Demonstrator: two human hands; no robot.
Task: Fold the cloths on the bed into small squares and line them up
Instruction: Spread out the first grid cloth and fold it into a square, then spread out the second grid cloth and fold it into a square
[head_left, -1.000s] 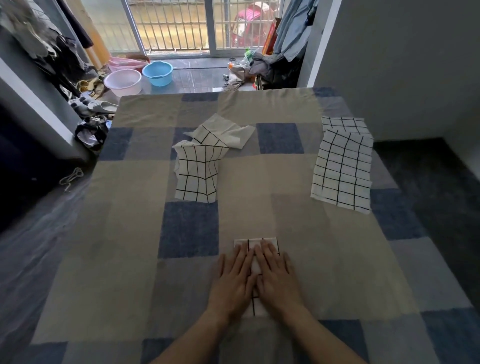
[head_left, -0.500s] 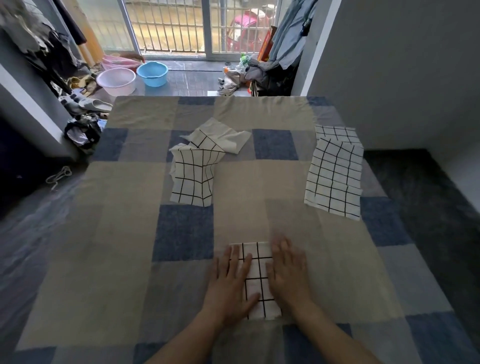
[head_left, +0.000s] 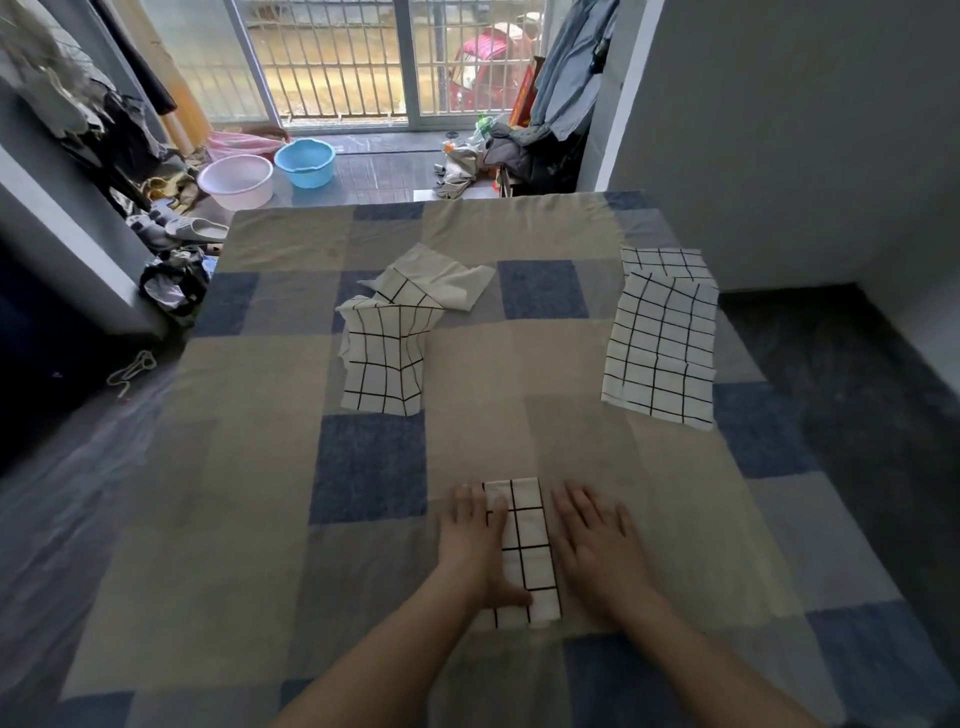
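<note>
A white cloth with a black grid, folded into a narrow strip (head_left: 524, 551), lies near the front of the bed (head_left: 260, 467). My left hand (head_left: 475, 545) lies flat on its left edge, fingers straight. Flat on the bedspread, my right hand (head_left: 595, 545) touches the strip's right edge. A crumpled grid cloth (head_left: 387, 353) lies at mid-bed, partly over another loose cloth (head_left: 441, 283). A flat grid cloth (head_left: 660, 348) lies at the right, overlapping one more grid cloth (head_left: 662, 260) behind it.
The bedspread is a beige, grey and blue check. Past the far edge stand a pink basin (head_left: 236, 182) and a blue basin (head_left: 305, 162) on the floor. Clothes and slippers (head_left: 195, 228) crowd the left. A grey wall (head_left: 779, 130) bounds the right.
Both hands slid apart from the middle of the folded strip to its two long edges, uncovering the strip. The view shifted slightly; the other cloths stayed put.
</note>
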